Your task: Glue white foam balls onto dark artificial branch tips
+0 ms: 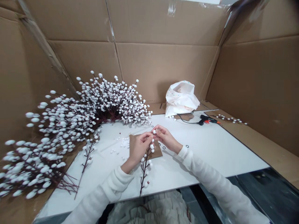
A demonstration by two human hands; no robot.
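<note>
Above a brown cardboard piece (157, 153), my left hand (139, 146) is closed on the upper part of a dark-stemmed artificial berry branch (144, 171). The branch slants down toward me and over the table's front edge, with white berries along it. My right hand (166, 137) meets the left at the branch's tip, thumb and fingers pinched on a white berry (154, 132). Whether that berry is joined to the stem is hidden by the fingers. Loose white berries (125, 142) lie on the white tabletop (198, 155) left of the cardboard.
Many finished-looking berry branches (112, 99) are heaped at the back and left. A single branch (86, 158) lies on the table's left. A white bag (181, 98) stands at the back, near a corded black-and-orange glue gun (207, 119). Another sprig (231, 119) lies right. Cardboard walls (168, 62) enclose the table.
</note>
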